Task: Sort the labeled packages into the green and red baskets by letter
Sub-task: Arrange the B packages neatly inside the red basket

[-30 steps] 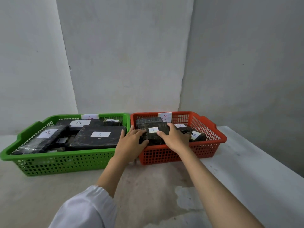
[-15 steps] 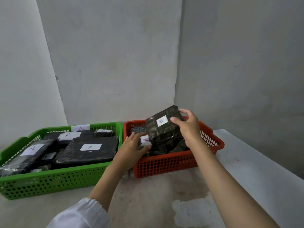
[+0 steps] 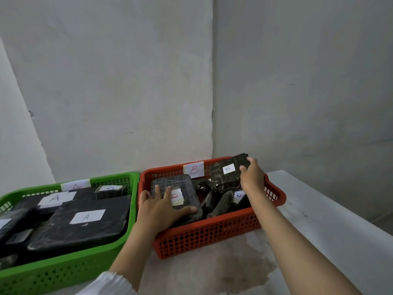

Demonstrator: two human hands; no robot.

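A red basket (image 3: pixel 208 237) tagged B stands right of a green basket (image 3: pixel 70 271) tagged A. My right hand (image 3: pixel 252 176) grips a dark wrapped package labelled B (image 3: pixel 227 173), tilted over the red basket's back right part. My left hand (image 3: pixel 159 207) is clamped on a flat dark package with a white label (image 3: pixel 180 188) at the red basket's front left. Several smaller dark packages (image 3: pixel 219 203) lie between them. The green basket holds a large black package labelled A (image 3: pixel 85 224) and several others.
Both baskets sit on a pale table (image 3: pixel 319 231) pushed into a corner of grey walls (image 3: pixel 127 103). A damp-looking stain (image 3: pixel 240 271) marks the table in front of the red basket. The table's right edge runs diagonally at the far right.
My right hand carried the B package from above the basket's middle toward its back right. My left hand shifted onto the flat package at the front left. The camera moved closer.
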